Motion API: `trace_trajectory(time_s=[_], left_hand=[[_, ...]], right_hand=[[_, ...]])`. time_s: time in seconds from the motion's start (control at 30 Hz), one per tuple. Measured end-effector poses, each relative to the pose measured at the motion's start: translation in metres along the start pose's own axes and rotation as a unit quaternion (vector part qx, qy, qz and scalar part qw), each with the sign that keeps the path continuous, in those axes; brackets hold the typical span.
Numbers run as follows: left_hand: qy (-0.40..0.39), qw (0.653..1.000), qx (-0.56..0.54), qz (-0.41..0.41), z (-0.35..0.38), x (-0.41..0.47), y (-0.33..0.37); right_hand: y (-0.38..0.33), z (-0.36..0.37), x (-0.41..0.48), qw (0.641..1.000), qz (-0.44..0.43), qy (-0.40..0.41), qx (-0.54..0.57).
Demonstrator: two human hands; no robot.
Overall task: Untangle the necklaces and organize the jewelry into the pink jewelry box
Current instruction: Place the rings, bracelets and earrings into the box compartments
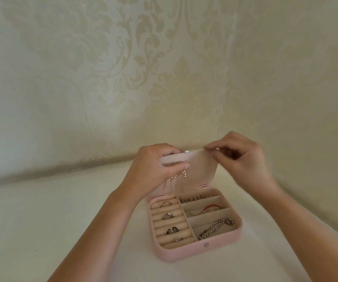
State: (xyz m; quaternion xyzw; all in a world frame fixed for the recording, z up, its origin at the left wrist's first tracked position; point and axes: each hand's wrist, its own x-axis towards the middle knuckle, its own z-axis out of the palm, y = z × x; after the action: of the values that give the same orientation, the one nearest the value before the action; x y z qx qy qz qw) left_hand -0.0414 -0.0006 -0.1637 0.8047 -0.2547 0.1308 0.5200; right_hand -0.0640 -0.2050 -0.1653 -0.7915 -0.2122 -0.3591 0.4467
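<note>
So the box [196,252] sits open on the tabletop [62,220], pretty close to the wall [103,78], with its lid [200,169] standing roughly upright. The left hand [160,165] grips the lid's upper left corner, thumb across the inside face and the other fingers wrapped behind. The right hand [243,157] is curled, thumb and forefinger pinched on the lid's top edge toward the right corner. Can't tell if there's anything tiny in that pinch besides the edge.

Handling-wise, my guess is the box is light, a stiff shell with rounded corners. It's smooth pink leatherette outside and soft beige velvety lining inside. The lid looks thin and hinged, so it'd flop if let go, and the edges are the sensible place to hold it.

2 pearly drop earrings [178,177] hang off the lid lining just under the left thumb. They look delicate and would probably swing or come unhooked if the lid got jolted.

4 rings [168,215] are tucked between the padded rolls on the left side. The right side has 3 trays, with small beads [192,199] at the back, a red cord bracelet [210,207] in the middle and a bead chain [217,227] at the front. The chain looks limp and slippery, the kind that knots again easily, so I'd lift it by 1 end. There's a little metal snap [206,244] on the front wall.
</note>
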Motion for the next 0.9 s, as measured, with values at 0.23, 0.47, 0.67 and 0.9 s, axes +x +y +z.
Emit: trace_trajectory(time_s=[0.23,0.47,0.67,0.9], left_hand=[[-0.003,1.0,-0.027,-0.008,0.0,0.002,-0.001],[0.012,1.0,-0.015,-0.004,0.002,0.002,0.0],[0.03,0.999,-0.012,-0.035,0.002,0.002,0.002],[0.033,0.998,-0.028,-0.053,0.002,0.0,0.004]], right_hand=[[0.039,-0.062,-0.002,0.947,0.285,-0.079,-0.123],[0.059,-0.062,-0.008,0.886,0.353,-0.199,-0.226],[0.06,-0.055,-0.012,0.874,0.346,-0.236,-0.244],[0.061,-0.047,-0.006,0.843,0.315,-0.285,-0.329]])
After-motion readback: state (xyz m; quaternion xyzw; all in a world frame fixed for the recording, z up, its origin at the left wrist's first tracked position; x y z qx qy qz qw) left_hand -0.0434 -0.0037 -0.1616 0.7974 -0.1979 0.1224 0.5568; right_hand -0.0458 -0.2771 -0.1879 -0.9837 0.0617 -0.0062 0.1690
